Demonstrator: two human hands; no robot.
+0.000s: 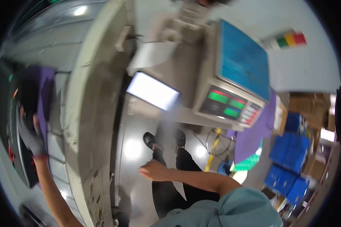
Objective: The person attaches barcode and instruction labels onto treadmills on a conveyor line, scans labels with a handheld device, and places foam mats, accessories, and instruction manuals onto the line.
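My left hand (pixel 32 137), in a grey glove with bare fingertips, lies against a long black object (pixel 21 140) at the far left, beside a purple sheet (pixel 45 90). Whether its fingers grip the object cannot be made out. My right hand (pixel 154 170) is bare and hangs in front of my body above the floor, its fingers curled together. Nothing can be made out inside it. Above and to the right of it stands a weighing scale (pixel 243 60) with a blue plate and a lit display.
A pale metal rail (pixel 87 75) runs between my left hand and my body. A bright screen (pixel 152 90) sits left of the scale. Blue boxes (pixel 290 151), cardboard boxes (pixel 310 108) and purple cloth (pixel 250 145) are at the right. Cables and yellow tape (pixel 213 151) lie on the floor.
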